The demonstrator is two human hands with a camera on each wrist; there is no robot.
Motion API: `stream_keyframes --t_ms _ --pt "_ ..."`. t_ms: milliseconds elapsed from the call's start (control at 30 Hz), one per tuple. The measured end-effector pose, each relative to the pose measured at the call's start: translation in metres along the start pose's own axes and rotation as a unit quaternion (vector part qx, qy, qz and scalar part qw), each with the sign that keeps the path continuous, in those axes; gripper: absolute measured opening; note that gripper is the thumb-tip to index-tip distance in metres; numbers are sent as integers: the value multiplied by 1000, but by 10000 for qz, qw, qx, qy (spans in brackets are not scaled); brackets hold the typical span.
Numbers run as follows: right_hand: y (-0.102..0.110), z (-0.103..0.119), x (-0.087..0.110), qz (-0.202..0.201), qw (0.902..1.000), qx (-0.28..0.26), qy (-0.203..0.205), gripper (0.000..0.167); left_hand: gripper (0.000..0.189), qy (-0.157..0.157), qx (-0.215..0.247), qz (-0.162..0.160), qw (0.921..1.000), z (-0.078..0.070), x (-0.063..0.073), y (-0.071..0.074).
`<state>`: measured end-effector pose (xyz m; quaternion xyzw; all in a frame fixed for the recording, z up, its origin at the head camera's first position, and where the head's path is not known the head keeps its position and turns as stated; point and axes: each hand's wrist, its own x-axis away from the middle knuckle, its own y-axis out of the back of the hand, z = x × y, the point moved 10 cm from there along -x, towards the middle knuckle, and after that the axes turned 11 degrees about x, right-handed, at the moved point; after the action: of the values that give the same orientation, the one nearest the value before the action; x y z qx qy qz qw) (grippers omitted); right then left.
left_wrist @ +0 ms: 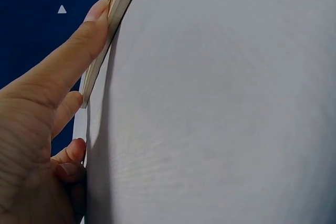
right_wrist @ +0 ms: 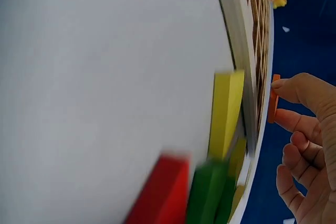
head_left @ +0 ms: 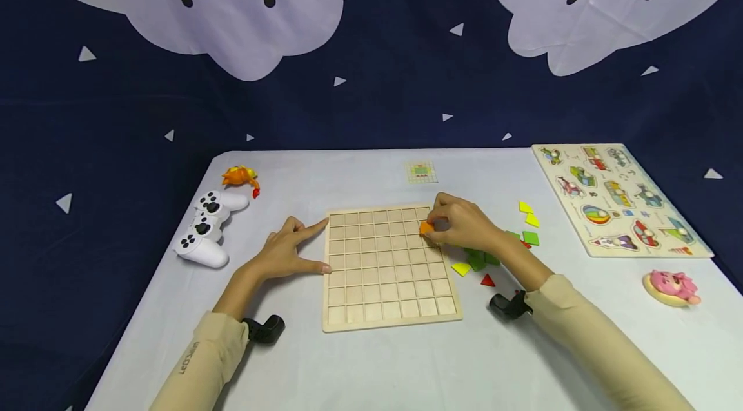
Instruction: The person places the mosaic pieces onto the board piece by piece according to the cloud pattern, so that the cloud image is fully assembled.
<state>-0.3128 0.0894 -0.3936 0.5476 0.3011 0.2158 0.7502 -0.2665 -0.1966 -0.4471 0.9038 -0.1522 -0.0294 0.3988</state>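
Note:
A square wooden grid board [head_left: 386, 266] lies on the white table. My left hand [head_left: 284, 250] is at its left side, index finger and thumb stretched out and touching the frame. In the left wrist view, the thumb [left_wrist: 79, 51] presses against the board's edge [left_wrist: 123, 3]. My right hand [head_left: 464, 224] pinches an orange tile [head_left: 426, 228] between thumb and fingers, over the upper right cells of the grid. The right wrist view shows the same orange tile [right_wrist: 273, 100] seen edge-on, held slightly above the board.
Green tiles [head_left: 477, 261], yellow tiles [head_left: 532, 220] and a red triangle [head_left: 488, 280] lie right of the board. Behind it is a small pattern card [head_left: 421, 172]. A white game controller [head_left: 206, 230] and orange toy [head_left: 239, 175] stand left; a picture puzzle [head_left: 621, 204] and pink figure [head_left: 673, 287] right.

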Motion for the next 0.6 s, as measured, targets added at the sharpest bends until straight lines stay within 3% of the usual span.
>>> stream_keyframes --t_ms 600 --pt "-18 47 -37 144 9980 99 606 16 98 91 111 24 9999 1 0 -1"
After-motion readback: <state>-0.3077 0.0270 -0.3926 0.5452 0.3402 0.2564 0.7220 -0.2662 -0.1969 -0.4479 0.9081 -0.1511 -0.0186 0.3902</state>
